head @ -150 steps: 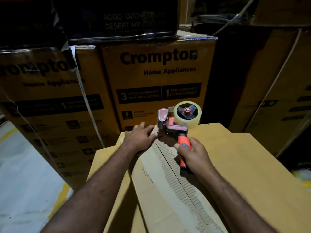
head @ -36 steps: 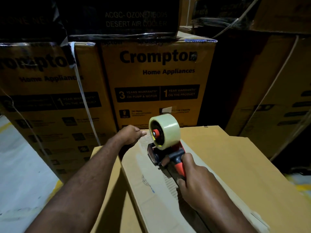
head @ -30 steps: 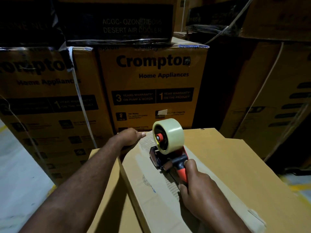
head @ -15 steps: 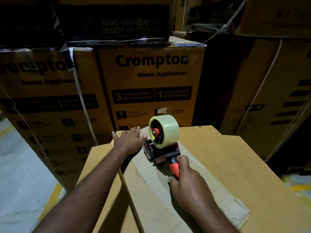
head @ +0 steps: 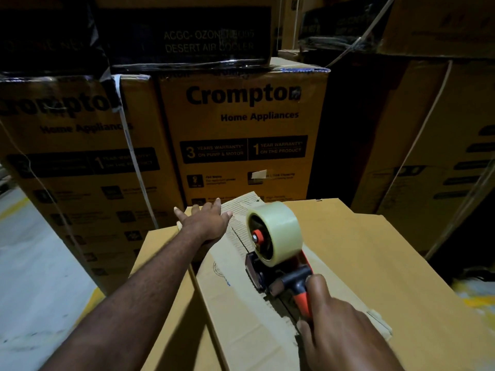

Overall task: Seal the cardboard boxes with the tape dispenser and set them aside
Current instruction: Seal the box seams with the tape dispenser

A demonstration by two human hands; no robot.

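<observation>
From the head view, my right hand [head: 340,328] was wrapped tight around the orange handle of the tape dispenser [head: 278,266], and my fingers hid most of that handle. The dispenser's front end sat down on the cardboard box [head: 375,263] along the seam between its top flaps, near the middle of the lid; the clear tape roll [head: 278,231] stood upright above it and blocked the blade from sight, so I could not tell whether tape was touching the cardboard. My left hand [head: 206,223] lay flat and spread, gripping nothing, pressing the left flap down at the far edge of the box, its fingertips reaching over that edge. The torn corrugated strip along the seam ran under the dispenser and vanished beneath my right wrist. The near part of the box was cut off by the bottom of the frame. Behind stood stacked Crompton cartons [head: 241,124], the upper ones dim and their print hard to read.
</observation>
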